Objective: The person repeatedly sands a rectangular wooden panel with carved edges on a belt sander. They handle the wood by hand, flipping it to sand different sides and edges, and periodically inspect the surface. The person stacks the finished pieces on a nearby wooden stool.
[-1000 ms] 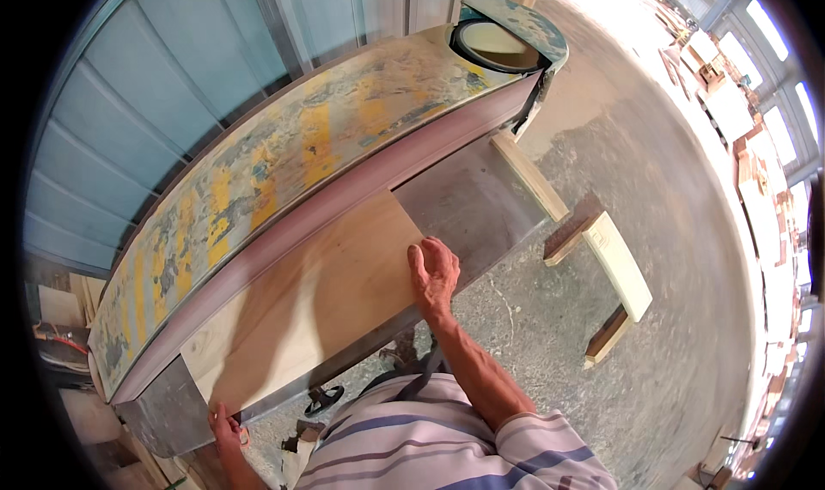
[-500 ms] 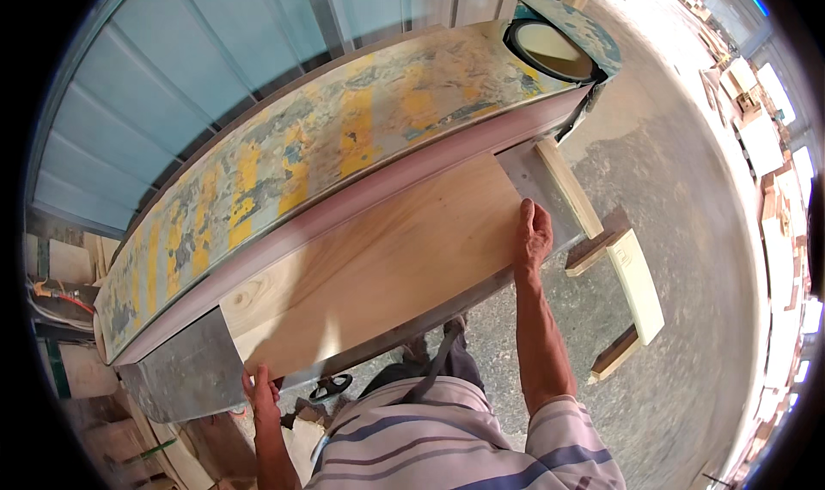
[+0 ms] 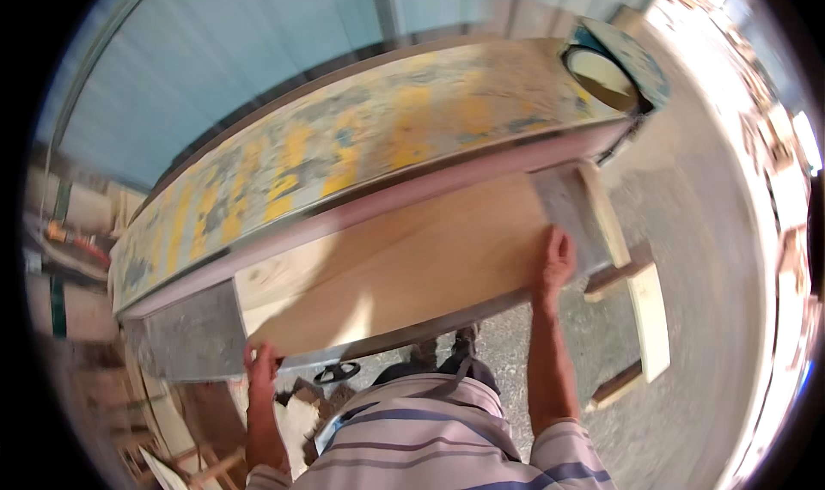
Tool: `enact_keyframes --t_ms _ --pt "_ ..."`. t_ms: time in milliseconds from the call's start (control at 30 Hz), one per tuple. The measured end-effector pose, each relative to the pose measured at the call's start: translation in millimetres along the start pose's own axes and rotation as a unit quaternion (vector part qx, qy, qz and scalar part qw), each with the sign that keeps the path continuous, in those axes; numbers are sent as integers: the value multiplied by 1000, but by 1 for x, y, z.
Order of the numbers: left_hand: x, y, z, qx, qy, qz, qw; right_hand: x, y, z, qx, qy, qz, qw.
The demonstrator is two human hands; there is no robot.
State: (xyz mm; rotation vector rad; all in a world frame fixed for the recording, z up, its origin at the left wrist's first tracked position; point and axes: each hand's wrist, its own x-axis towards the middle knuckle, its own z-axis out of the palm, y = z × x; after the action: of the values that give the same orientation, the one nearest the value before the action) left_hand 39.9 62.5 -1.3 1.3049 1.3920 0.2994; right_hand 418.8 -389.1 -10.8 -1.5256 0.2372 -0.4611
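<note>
A wide, pale wooden board point(image 3: 412, 258) lies flat on a grey metal table point(image 3: 193, 340), its far long edge along an upright pinkish band point(image 3: 344, 232) that looks like a sanding belt. My left hand point(image 3: 262, 361) is closed on the board's near left corner, with some fingers hidden beneath. At the right end, my right hand point(image 3: 557, 262) grips the board's edge, its fingers bunched together. Sunlight falls on the board's left part, and a shadow covers most of the rest.
Behind the band runs a long machine cover point(image 3: 335, 146) with worn yellow stripes and a round opening point(image 3: 601, 79) at its right end. A wooden strip point(image 3: 604, 215) borders the table's right end. Beyond it stands a wooden frame point(image 3: 650, 322). A black handwheel point(image 3: 336, 372) sits below the table.
The view has turned, so the machine and board appear shifted to the right and less tilted. Both hands keep their hold at about the same spots on the board.
</note>
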Motion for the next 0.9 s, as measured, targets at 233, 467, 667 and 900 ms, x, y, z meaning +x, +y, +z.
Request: enact_keyframes --t_ms 233,467,667,900 --pt "-36 34 35 25 -9 -43 999 12 -35 -9 -147 -18 69 987" --pt "-19 18 4 14 37 -36 999 -6 -21 -2 -33 -22 77 996" --pt "-45 33 57 34 21 -71 997 34 -33 -17 -56 -47 62 995" --pt "-3 5 -8 15 15 -10 1000 -5 -18 2 -65 -17 43 997"
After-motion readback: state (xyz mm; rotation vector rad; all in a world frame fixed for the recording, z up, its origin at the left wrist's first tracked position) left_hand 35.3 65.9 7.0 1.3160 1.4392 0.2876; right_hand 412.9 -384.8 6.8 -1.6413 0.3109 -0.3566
